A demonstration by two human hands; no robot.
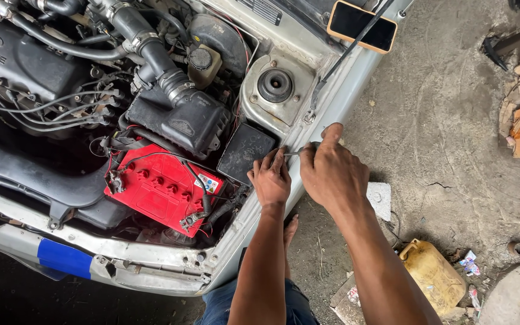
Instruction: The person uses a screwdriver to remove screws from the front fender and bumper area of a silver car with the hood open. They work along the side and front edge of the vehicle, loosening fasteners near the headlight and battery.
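battery (160, 186): red | air-filter box (179, 123) above battery: black | fuse box (245, 150) right of battery: black | tape (64, 259) below-left of battery: blue | jerrycan (434, 277) far right of battery: yellow | car body (332, 102): silver | phone (361, 25): black, orange case

Red battery (159, 186), black air-filter box (179, 123), phone (362, 25) on the cowl, yellow jerrycan (434, 274) on concrete.

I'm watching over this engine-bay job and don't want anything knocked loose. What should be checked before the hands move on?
1. Left hand on the fender edge by the black fuse box: ok.
2. Right hand gripping the thin metal tool: ok.
3. What the tool tip engages: cannot tell.
4. Hood prop rod seated: cannot tell.
5. Phone lying loose near the prop rod: not ok.
6. Red battery cables clear of the hands: ok.
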